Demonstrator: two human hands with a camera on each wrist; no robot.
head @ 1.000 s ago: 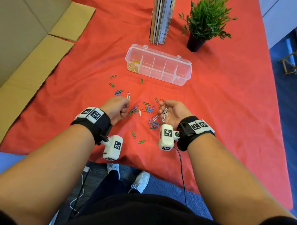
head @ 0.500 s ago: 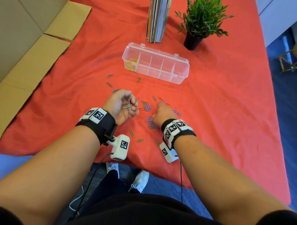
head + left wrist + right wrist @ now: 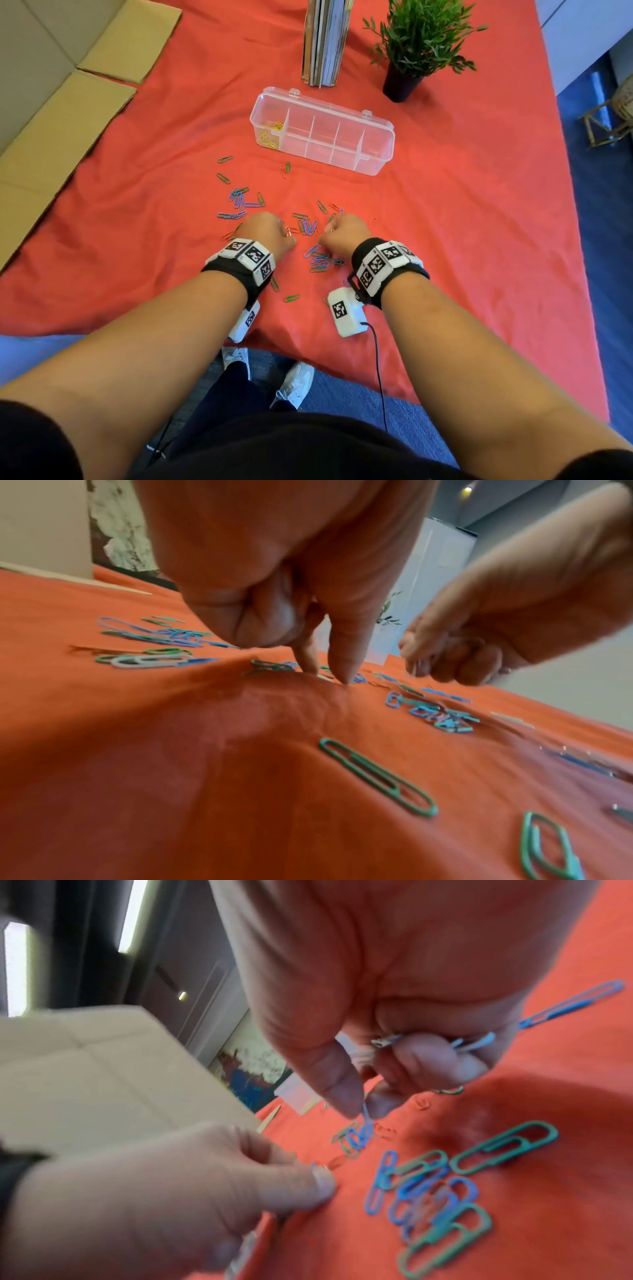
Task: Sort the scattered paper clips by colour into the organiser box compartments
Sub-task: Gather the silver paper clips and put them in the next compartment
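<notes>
Blue, green and red paper clips (image 3: pixel 310 226) lie scattered on the red cloth in front of the clear organiser box (image 3: pixel 375 161). Yellow clips (image 3: pixel 269 138) fill its leftmost compartment. My left hand (image 3: pixel 272 229) is knuckles up with fingers curled. Its thumb and forefinger tips (image 3: pixel 329 673) pinch down at a pale clip on the cloth, and a pale clip (image 3: pixel 246 1248) shows under its palm. My right hand (image 3: pixel 344 230) grips a bunch of white clips (image 3: pixel 383 1042) in its curled fingers. Its thumb and forefinger (image 3: pixel 363 1110) pinch another pale clip above a blue and green pile (image 3: pixel 428 1191).
Upright books (image 3: pixel 325 41) and a potted plant (image 3: pixel 416 44) stand behind the box. Flattened cardboard (image 3: pixel 68 96) lies at the left. The cloth's near edge (image 3: pixel 291 346) runs just behind my wrists. A loose green clip (image 3: pixel 377 776) lies close to my left wrist.
My left hand has turned from palm up, showing white clips, to knuckles down on the cloth. My right hand stays low over the pile, a little to the right.
</notes>
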